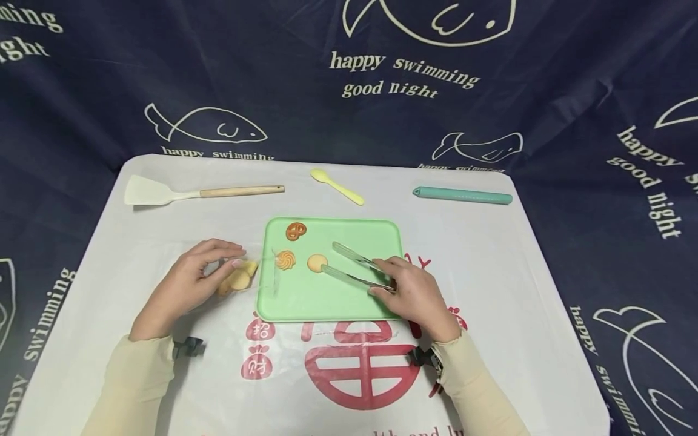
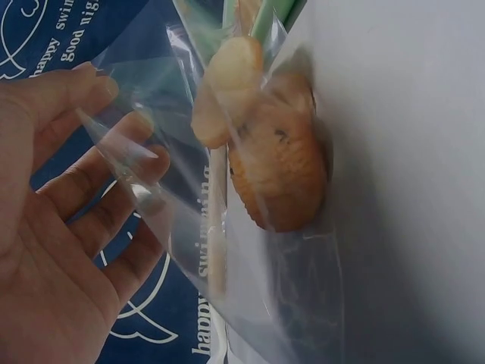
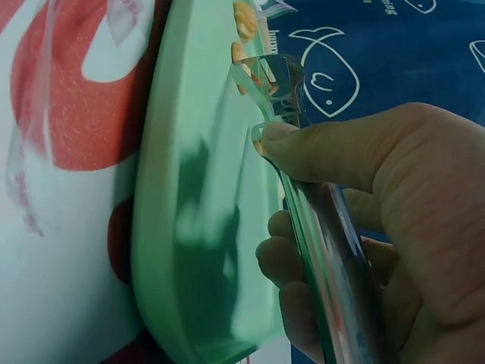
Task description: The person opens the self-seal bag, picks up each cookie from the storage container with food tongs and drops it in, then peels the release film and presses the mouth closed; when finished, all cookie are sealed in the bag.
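My left hand holds the edge of a clear plastic bag left of the green tray. Several cookies lie inside the bag; its film spreads over the tray's left edge. With my right hand I grip a pair of tongs over the tray. Their arms are spread, and one tip meets the edge of a round pale cookie. Left of that cookie is a swirled cookie, partly under the film. A brown pretzel lies near the tray's back left corner.
Along the table's back lie a white spatula with a wooden handle, a yellow spoon and a teal stick-shaped item. A white cover with red print lies under everything. Dark blue cloth hangs behind the table.
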Demonstrator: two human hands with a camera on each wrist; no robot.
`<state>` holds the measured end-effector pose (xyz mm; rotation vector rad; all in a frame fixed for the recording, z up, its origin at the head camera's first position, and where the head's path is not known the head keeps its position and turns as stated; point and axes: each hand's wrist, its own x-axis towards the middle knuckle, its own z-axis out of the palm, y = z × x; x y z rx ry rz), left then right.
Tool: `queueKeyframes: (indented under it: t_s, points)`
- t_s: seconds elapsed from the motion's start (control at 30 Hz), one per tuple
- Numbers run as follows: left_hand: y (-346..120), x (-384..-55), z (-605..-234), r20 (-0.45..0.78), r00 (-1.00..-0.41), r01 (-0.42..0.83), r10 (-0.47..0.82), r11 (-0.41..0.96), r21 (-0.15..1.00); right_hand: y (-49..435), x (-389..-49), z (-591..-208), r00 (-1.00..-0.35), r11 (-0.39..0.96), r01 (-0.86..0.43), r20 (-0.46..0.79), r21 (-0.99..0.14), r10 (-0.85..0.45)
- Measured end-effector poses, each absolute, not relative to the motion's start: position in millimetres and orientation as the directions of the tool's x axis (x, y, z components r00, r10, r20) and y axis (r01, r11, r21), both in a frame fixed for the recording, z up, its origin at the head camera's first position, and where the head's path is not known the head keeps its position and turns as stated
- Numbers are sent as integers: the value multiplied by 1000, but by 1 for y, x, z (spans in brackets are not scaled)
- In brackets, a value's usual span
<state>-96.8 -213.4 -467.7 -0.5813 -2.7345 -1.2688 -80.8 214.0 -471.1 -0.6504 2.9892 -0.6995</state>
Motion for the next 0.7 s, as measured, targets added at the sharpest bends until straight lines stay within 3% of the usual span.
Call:
queueKeyframes:
  t_s: [0.7]
  points:
    - [-211,-98,-467,176,-937,331,301,609,721,207,-87,-472,-915,815,-396,102,-423,-391]
